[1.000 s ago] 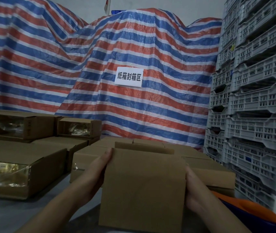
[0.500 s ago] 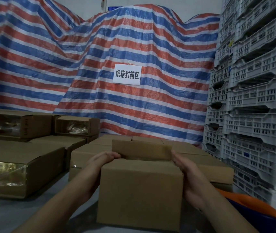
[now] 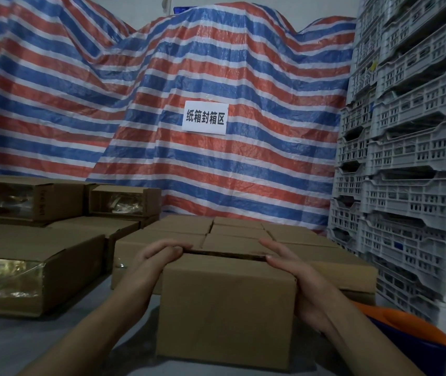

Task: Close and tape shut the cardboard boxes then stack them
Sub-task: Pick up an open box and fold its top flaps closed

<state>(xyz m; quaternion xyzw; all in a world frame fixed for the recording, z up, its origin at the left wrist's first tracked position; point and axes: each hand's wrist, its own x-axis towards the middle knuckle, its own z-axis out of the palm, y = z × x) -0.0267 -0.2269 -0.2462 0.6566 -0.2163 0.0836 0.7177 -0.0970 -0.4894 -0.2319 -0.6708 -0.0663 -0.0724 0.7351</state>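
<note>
Now both hands have pressed the box's flaps flat.

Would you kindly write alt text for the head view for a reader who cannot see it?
A person's left hand and right hand press down the top flaps of a cardboard box on a grey table. More boxes lie behind and to the left, a striped tarp hangs beyond, and white crates are stacked on the right.
</note>
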